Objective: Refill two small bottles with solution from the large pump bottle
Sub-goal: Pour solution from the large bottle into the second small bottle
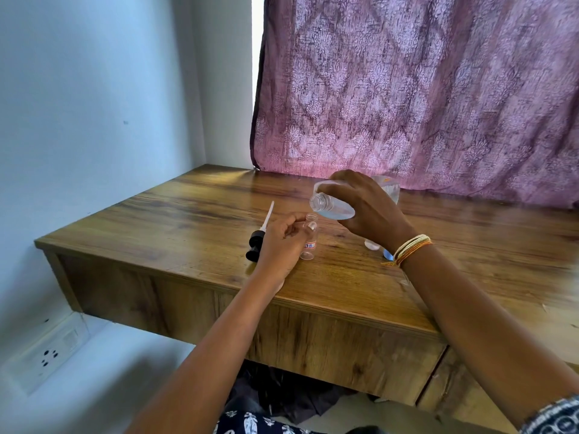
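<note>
Left hand (pixel 283 242) grips upright vial (pixel 309 238) near tabletop (pixel 175 214) front edge | right hand (pixel 366 211) holds tilted bottle (pixel 332 203), mouth just above-right of vial | we judge pouring next.

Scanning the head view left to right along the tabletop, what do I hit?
Black pump head lying on the table → left hand gripping the small bottle → right hand tilting the large bottle → second small bottle, mostly hidden behind the right wrist.
</note>
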{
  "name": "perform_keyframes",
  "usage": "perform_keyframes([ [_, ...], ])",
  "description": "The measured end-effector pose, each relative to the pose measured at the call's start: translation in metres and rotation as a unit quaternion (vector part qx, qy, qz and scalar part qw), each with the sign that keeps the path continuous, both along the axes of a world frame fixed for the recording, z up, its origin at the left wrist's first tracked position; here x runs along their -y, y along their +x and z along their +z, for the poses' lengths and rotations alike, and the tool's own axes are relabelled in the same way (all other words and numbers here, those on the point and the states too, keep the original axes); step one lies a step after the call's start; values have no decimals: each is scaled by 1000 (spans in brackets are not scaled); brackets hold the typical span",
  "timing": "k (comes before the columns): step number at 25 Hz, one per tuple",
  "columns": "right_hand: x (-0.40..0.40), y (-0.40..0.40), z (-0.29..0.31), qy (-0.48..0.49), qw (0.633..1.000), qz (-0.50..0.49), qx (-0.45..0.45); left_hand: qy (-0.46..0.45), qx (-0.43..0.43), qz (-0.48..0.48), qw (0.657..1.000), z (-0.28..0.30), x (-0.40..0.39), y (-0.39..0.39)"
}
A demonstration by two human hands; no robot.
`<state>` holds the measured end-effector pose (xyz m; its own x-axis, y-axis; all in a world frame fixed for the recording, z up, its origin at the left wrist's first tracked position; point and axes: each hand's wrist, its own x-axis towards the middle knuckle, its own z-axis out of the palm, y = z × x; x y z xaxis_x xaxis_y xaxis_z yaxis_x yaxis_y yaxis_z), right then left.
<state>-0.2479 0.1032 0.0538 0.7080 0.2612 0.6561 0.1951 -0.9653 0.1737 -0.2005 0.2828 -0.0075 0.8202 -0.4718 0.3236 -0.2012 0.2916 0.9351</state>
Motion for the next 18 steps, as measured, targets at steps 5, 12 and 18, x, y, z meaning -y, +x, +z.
perform_keyframes([
  [5,0,0,0,-4,1000,-17,-6,1,-5,3,1000,0,1,1],
  [12,-2,-1,0,-22,999,-23,-4,1,-5,4,1000,-1,1,3],
  [18,-2,-2,0,-33,999,-28,5,3,-1,8,1000,-1,0,1],
])
